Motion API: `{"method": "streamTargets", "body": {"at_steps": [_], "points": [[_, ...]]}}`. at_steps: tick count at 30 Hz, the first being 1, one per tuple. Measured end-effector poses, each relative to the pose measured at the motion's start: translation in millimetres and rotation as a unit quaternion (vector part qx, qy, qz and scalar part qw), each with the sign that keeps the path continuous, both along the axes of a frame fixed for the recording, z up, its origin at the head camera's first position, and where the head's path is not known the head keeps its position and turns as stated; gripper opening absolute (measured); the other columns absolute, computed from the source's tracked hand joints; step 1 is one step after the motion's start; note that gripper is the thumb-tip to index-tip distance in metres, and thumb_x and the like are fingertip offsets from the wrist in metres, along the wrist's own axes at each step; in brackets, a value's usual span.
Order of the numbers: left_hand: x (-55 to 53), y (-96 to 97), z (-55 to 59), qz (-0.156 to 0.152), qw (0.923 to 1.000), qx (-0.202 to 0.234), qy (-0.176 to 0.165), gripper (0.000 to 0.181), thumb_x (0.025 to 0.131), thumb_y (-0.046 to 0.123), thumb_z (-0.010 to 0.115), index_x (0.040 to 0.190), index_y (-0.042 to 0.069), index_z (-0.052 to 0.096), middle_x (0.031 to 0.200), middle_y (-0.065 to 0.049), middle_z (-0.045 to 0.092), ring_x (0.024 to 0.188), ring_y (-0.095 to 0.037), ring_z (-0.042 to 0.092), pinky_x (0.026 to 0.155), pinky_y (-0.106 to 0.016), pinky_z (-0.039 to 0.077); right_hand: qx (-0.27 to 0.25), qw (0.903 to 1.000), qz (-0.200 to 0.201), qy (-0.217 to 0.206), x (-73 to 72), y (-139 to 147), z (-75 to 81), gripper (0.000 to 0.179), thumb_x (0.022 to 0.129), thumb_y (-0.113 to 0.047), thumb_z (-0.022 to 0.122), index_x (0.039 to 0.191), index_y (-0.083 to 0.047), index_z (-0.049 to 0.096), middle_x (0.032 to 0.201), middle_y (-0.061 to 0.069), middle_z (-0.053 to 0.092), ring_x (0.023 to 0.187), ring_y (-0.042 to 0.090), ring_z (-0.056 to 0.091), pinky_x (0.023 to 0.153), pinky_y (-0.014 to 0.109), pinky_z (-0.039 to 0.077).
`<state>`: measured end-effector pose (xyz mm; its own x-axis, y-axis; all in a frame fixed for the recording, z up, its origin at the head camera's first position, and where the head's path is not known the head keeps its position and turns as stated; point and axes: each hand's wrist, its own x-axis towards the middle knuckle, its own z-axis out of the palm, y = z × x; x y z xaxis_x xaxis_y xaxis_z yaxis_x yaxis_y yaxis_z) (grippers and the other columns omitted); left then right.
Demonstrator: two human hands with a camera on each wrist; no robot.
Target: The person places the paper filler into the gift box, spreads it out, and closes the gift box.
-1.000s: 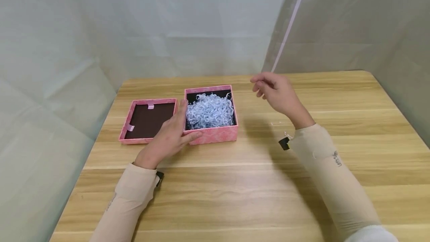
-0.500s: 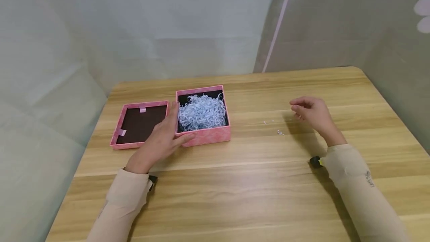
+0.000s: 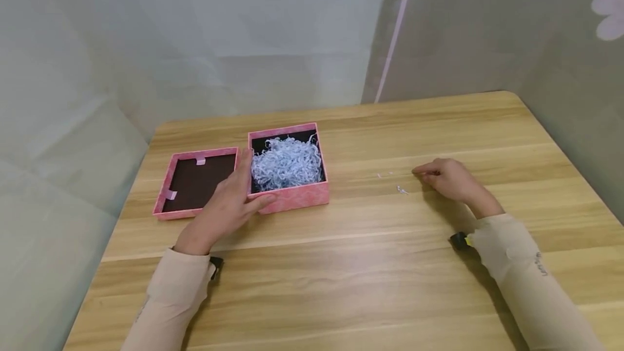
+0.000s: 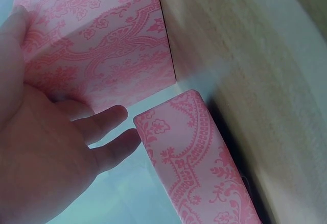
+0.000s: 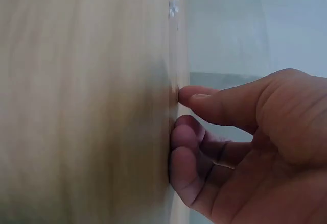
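Observation:
A pink patterned box (image 3: 297,197) stands on the table, full of pale blue paper shred (image 3: 287,162). My left hand (image 3: 219,210) rests on its near left corner, fingers along the left wall and thumb across the front. In the left wrist view those fingers lie fairly straight between the box (image 4: 102,40) and the pink lid (image 4: 189,157). My right hand (image 3: 450,180) is down at the tabletop, right of a few loose shreds (image 3: 402,190). Its thumb and index finger (image 5: 199,90) come together at the surface, other fingers curled; nothing shows between them.
Left of the box the lid (image 3: 197,180) lies with its dark inside up and two ribbon tabs showing. Smaller white scraps (image 3: 379,176) dot the wooden table (image 3: 351,286). Grey-green cloth (image 3: 292,31) hangs behind the far edge.
My right hand has come from above the table beside the box to the right and down onto the surface. My left hand stays at the box. The head view has shifted slightly right.

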<state>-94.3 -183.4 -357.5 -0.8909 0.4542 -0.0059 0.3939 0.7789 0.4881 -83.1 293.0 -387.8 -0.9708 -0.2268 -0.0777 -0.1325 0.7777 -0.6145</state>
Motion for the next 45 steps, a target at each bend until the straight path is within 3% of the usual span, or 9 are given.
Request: {"method": "streamTargets", "body": {"at_steps": [4,12,19,30,38,45], "points": [[-0.5,0.0,1.3,-0.003,1.0000,0.002,0.004,0.110,0.096,0.053,0.064,0.160,0.016,-0.017,0.168,-0.007,-0.012,0.150,-0.042,0.011,0.114,-0.063,0.019,0.001,0.9999,0.010,0.003,6.1,-7,-0.1,0.025,0.099,-0.002,0.061,0.121,0.002,0.072,0.113,0.021,0.067,0.104,0.037,0.063,0.085,0.050,0.051],[-1.3,-0.3,0.8,-0.001,1.0000,-0.002,0.008,0.109,0.096,0.051,0.064,0.161,0.014,-0.016,0.168,-0.010,-0.009,0.151,-0.041,0.011,0.114,-0.062,0.020,-0.008,0.9997,0.011,0.021,14.0,-31,-6.4,0.017,0.095,-0.013,0.072,0.108,-0.002,0.076,0.094,0.005,0.065,0.085,0.022,0.058,0.074,0.039,0.048],[-1.0,0.4,0.7,-0.007,0.9999,0.001,0.012,0.109,0.096,0.049,0.065,0.160,0.013,-0.016,0.168,-0.012,-0.009,0.150,-0.041,0.011,0.114,-0.062,0.019,0.020,0.9986,-0.002,0.049,18.7,-43,-9.8,0.009,0.093,-0.008,0.073,0.100,-0.003,0.075,0.091,0.004,0.062,0.083,0.022,0.058,0.073,0.039,0.048],[0.0,0.4,1.0,-0.007,0.9999,-0.002,0.014,0.110,0.096,0.050,0.065,0.160,0.012,-0.017,0.167,-0.013,-0.009,0.150,-0.042,0.012,0.114,-0.062,0.019,0.043,0.9934,0.025,0.103,21.2,-55,-11.6,0.004,0.088,0.005,0.074,0.087,0.001,0.073,0.085,0.006,0.065,0.078,0.023,0.061,0.070,0.041,0.053],[0.4,-1.8,-0.7,-0.003,0.9999,-0.001,0.016,0.110,0.097,0.050,0.065,0.160,0.012,-0.017,0.167,-0.014,-0.008,0.150,-0.042,0.012,0.115,-0.062,0.019,0.070,0.9939,0.038,0.077,13.2,-56,-13.0,0.013,0.093,0.008,0.064,0.088,-0.003,0.067,0.087,0.006,0.062,0.079,0.023,0.055,0.072,0.042,0.050],[0.1,-0.2,0.2,-0.004,0.9999,0.003,0.012,0.109,0.096,0.051,0.064,0.160,0.014,-0.017,0.168,-0.011,-0.009,0.151,-0.040,0.010,0.115,-0.062,0.018,-0.025,0.9991,0.016,0.031,1.2,-44,-17.2,0.020,0.098,0.006,0.057,0.083,-0.006,0.059,0.088,0.007,0.061,0.082,0.025,0.054,0.074,0.041,0.045]]}}
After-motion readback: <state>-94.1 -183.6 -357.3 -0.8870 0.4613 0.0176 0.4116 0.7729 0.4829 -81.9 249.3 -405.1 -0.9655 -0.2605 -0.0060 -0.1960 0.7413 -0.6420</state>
